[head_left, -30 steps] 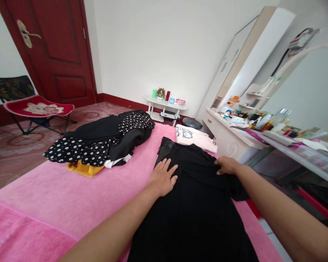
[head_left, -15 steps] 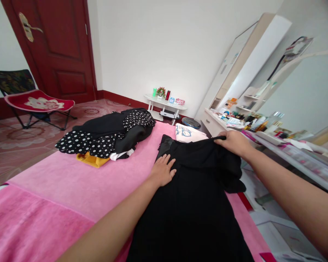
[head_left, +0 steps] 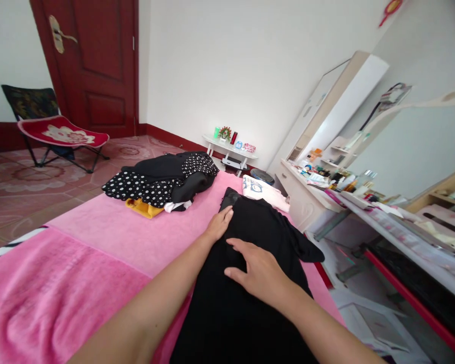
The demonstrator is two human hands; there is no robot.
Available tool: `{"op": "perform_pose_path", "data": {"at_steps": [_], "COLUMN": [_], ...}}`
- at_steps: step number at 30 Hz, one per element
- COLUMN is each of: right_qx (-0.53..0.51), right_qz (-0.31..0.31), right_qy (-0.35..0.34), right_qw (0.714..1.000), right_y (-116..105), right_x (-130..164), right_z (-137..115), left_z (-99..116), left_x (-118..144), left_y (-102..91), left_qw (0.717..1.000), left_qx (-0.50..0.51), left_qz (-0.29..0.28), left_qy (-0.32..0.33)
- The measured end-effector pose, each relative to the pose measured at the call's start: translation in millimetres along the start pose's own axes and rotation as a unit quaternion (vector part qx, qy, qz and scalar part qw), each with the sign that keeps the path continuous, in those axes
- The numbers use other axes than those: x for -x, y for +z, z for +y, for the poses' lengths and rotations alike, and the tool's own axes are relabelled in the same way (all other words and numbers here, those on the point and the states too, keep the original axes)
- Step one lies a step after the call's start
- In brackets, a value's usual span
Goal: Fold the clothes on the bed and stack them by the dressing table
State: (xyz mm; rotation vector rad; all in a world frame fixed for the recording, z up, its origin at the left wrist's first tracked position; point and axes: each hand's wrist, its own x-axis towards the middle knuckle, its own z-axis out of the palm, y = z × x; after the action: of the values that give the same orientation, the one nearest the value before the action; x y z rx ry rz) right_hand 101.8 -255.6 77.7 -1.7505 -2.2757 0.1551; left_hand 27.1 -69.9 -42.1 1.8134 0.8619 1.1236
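Observation:
A black short-sleeved garment (head_left: 265, 222) lies spread lengthwise on the pink bed cover (head_left: 117, 237), one sleeve pointing out to the right. My left hand (head_left: 220, 223) rests on its left edge near the collar end, fingers stretched out. Over the middle of the cloth is my right hand (head_left: 256, 265), thumb and fingers apart and holding nothing; whether it touches the fabric I cannot tell. Just beyond the collar end sits a folded pale pink garment (head_left: 265, 192) with a blue print.
A heap of black and polka-dot clothes (head_left: 163, 177), with a yellow piece (head_left: 144, 208) beneath, lies on the bed's far left. To the right stands a dressing table (head_left: 307, 192) crowded with bottles. A folding chair (head_left: 64, 132) is by the red door (head_left: 98, 65).
My right hand has let go of the garment's right shoulder and moved left over its middle. The sleeve now lies flatter. My left hand has shifted slightly toward the collar.

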Motion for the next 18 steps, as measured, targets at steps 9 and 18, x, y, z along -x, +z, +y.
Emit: {"op": "perform_pose_path", "data": {"at_steps": [9, 18], "right_qx": [-0.211, -0.113], "right_qz": [-0.04, 0.051], "right_qy": [0.192, 0.115], "right_qw": [0.958, 0.986], "right_y": [23.9, 31.5], "right_x": [36.6, 29.3], "right_z": [72.5, 89.4], "left_z": [-4.7, -6.8], "left_x": [-2.0, -2.9], "left_y": [-0.5, 1.7], "left_qw": [0.999, 0.998], "left_qx": [0.028, 0.053], "left_qz": [0.021, 0.03], "left_qy": [-0.007, -0.004]}}
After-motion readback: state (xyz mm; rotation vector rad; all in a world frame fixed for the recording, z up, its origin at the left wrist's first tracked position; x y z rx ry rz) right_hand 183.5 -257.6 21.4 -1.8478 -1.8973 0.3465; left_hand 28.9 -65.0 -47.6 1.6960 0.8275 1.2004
